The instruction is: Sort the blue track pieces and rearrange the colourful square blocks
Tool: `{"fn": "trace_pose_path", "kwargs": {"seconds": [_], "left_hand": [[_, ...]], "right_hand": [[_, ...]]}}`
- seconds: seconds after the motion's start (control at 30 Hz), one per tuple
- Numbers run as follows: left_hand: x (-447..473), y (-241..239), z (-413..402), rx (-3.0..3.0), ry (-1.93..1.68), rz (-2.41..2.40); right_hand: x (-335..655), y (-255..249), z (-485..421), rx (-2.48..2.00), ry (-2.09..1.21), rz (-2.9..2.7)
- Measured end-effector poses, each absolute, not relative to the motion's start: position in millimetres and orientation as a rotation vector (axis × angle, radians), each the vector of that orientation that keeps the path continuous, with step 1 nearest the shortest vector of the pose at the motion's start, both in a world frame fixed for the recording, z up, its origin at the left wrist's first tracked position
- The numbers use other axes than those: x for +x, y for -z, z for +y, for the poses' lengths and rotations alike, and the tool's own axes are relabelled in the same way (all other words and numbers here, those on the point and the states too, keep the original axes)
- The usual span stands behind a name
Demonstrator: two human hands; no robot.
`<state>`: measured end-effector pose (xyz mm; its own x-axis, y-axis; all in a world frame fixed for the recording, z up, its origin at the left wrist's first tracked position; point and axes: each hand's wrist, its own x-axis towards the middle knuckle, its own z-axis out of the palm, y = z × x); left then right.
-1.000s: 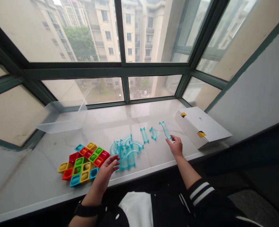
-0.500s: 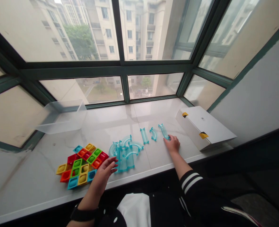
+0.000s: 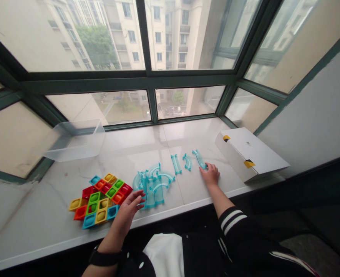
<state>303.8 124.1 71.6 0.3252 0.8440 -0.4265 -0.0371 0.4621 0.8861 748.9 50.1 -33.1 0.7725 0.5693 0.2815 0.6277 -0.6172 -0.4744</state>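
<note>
Right hand point(image 3: 210, 174): fingers curling, touching the lower end of a curved blue track piece point(image 3: 199, 159), grip unclear
Piece's long axis: slanting up-left toward the window point(image 3: 187, 102)
Left hand point(image 3: 126, 213): spreading open beside a track pile point(image 3: 151, 188)

Left hand point(image 3: 126, 214) is staying open with fingers point(image 3: 136, 197) spread, right hand point(image 3: 211, 175) is reaching palm-down, fingers angled forward.

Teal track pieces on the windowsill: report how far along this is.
Done: a straight clear teal plastic track and a short curved one lie apart. In hand: the right hand touches a long curved teal track. Left: the teal track heap beside the left hand.
</note>
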Motion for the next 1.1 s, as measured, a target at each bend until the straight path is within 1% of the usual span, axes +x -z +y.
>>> {"fn": "trace_pose_path", "kwargs": {"seconds": [0.53, 0.87, 1.0, 1.1], "left_hand": [[305.8, -64.1, 121.7, 0.938, -0.682, 1.079], [301.4, -56.9, 124.5, 0.991, -0.824, 1.115], [300.9, -53.8, 124.3, 1.080, -0.838, 1.128], [304.2, -56.2, 121.3, 1.131, -0.807, 1.118]], "right_hand": [[749.7, 35.6, 49.1, -2.338, 0.147, -0.891], [733.4, 32.0, 24.5, -1.888, 0.167, -0.761], [693.3, 20.8, 12.3, -1.817, 0.080, -0.897], [654.5, 6.4, 17.4, -1.704, -0.140, -1.176]]}}
